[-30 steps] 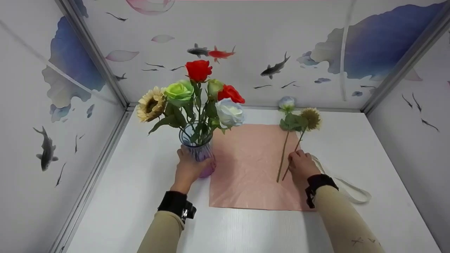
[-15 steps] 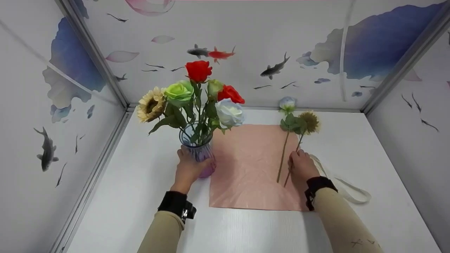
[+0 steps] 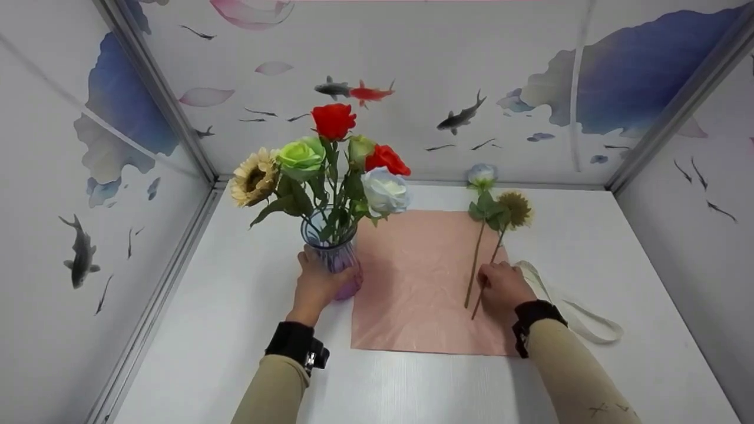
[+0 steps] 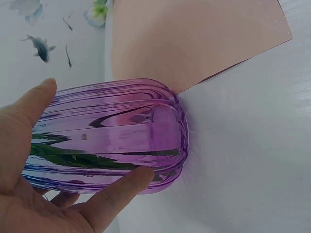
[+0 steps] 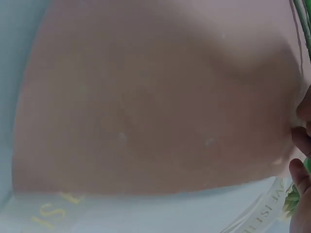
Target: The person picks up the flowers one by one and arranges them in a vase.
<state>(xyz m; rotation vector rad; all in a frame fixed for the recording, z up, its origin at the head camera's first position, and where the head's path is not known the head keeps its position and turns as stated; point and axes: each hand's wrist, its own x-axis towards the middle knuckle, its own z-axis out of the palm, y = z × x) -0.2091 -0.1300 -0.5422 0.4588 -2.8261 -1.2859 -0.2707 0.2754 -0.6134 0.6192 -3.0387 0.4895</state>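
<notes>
My left hand [image 3: 318,285] grips the lower part of a ribbed glass vase [image 4: 121,128], blue at the rim and purple at the base. It stands upright with red roses [image 3: 333,121], a green rose [image 3: 300,156], a pale blue rose [image 3: 386,191] and a cream sunflower [image 3: 254,178] in it. With its fingertips, my right hand [image 3: 505,287] pinches the stem of another sunflower [image 3: 516,209] over a pink paper sheet [image 3: 412,282]. Left of that stem lies a pale blue flower [image 3: 482,175] with green leaves. Only fingertips of the right hand appear in the right wrist view.
A cream lettered ribbon [image 3: 595,324] lies looped on the white table [image 3: 660,330], right of the paper. Printed panels in metal frames wall the table at the back and both sides. The vase stands by the paper's left edge.
My right hand has drawn the sunflower a little toward me and to the left, so its head sits lower beside the leaves. The left hand and vase have stayed put.
</notes>
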